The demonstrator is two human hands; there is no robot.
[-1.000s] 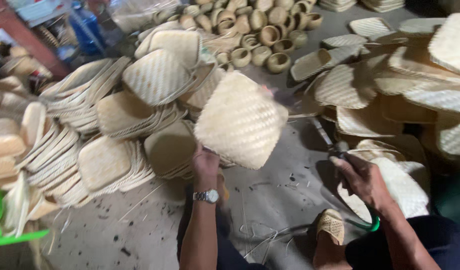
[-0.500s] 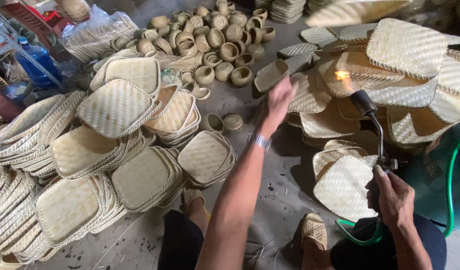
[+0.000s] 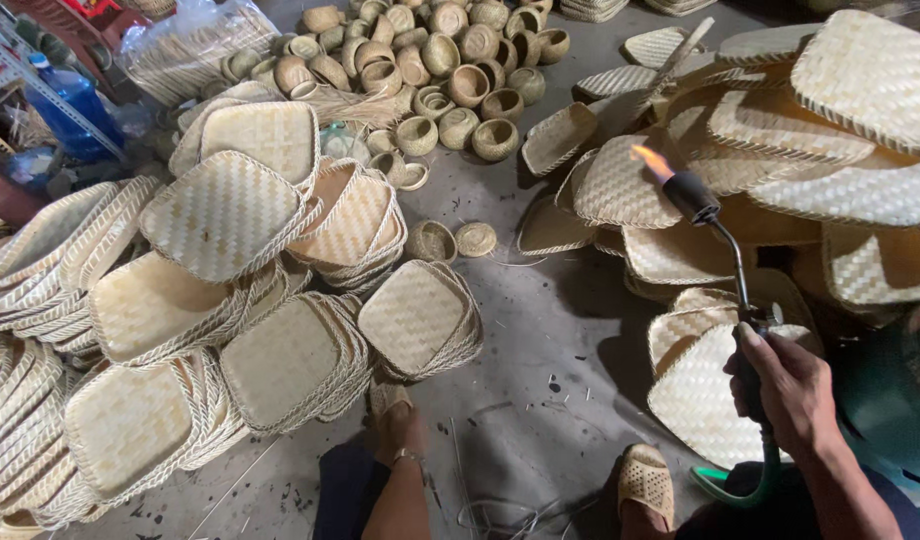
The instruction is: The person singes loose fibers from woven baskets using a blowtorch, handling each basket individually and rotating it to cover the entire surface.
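Your right hand (image 3: 792,395) grips the handle of a gas torch (image 3: 718,232), its flame (image 3: 652,160) burning just above a heap of woven trays (image 3: 830,120) on your right. A green hose (image 3: 750,480) curls from under that hand. Your left hand (image 3: 398,425) rests low on your knee, closed on nothing, a wristwatch (image 3: 408,456) on the wrist. Stacks of square woven trays (image 3: 230,215) crowd the concrete floor (image 3: 560,350) to your left, with small round baskets (image 3: 450,60) heaped beyond and a blue water bottle (image 3: 75,105) at the far left.

Tan checker-woven trays (image 3: 225,212), orange flame (image 3: 652,160)
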